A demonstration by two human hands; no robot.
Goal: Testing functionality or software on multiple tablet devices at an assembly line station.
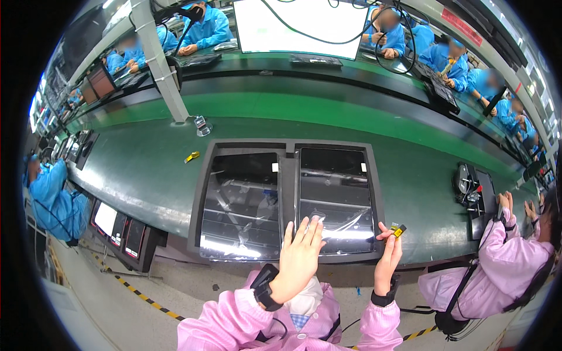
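Observation:
My left hand (300, 257) is open, its fingers stretched out over the lower left corner of a dark glass panel (333, 187) under clear film; whether it touches the film I cannot tell. My right hand (387, 257) is at the tray's lower right corner, its fingers pinching a small yellow-and-black piece (399, 231). A second film-covered dark panel (240, 202) lies to the left. Both panels rest side by side in a dark grey foam tray (287, 147), each with a small white label near its upper right corner.
Another small yellow piece (191, 157) and a small clear stand (202, 126) lie on the green bench (140, 158), near a grey post (161, 64). Black devices (474, 196) sit to the right, beside a co-worker in pink (509, 263). Several people in blue work beyond.

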